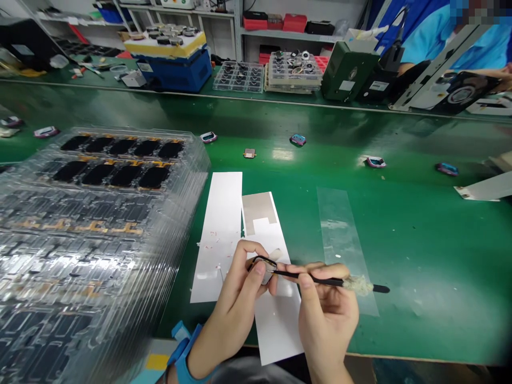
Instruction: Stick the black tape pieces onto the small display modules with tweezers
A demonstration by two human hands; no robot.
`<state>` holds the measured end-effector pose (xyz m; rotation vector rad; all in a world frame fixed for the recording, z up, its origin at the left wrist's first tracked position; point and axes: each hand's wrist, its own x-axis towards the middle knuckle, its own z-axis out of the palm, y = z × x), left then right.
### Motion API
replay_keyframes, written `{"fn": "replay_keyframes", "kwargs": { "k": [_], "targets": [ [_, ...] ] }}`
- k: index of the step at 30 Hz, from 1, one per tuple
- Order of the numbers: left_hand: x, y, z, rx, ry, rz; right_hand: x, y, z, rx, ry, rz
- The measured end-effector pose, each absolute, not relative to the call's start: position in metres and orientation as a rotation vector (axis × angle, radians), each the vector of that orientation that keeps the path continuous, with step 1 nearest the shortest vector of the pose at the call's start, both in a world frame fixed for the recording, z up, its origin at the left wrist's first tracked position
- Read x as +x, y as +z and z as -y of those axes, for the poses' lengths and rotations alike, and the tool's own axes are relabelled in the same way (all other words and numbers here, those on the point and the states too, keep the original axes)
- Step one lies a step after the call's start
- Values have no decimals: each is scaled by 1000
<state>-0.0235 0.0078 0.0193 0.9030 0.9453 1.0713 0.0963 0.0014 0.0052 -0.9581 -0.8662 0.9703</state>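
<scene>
My left hand is closed around a small dark-framed screen part, pinched between thumb and fingers above the white paper strips. My right hand grips thin black tweezers whose tip touches the part's edge; their back end, wrapped in tape, points right. Both hands hover near the front edge of the green table.
Stacked clear trays of black screens fill the left. A clear film strip lies to the right. Small watch-like cases dot the table. Equipment, part trays and a person in blue sit at the far side.
</scene>
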Motion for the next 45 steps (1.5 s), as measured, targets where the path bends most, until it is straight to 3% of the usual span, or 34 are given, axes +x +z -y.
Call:
{"fn": "replay_keyframes", "kwargs": {
  "k": [35,45],
  "targets": [
    [-21,16,-17,890,1119,-995,92,5,4,-952,922,925],
    [-24,18,-6,1009,938,-994,157,10,15,-1207,801,852]
  ]
}}
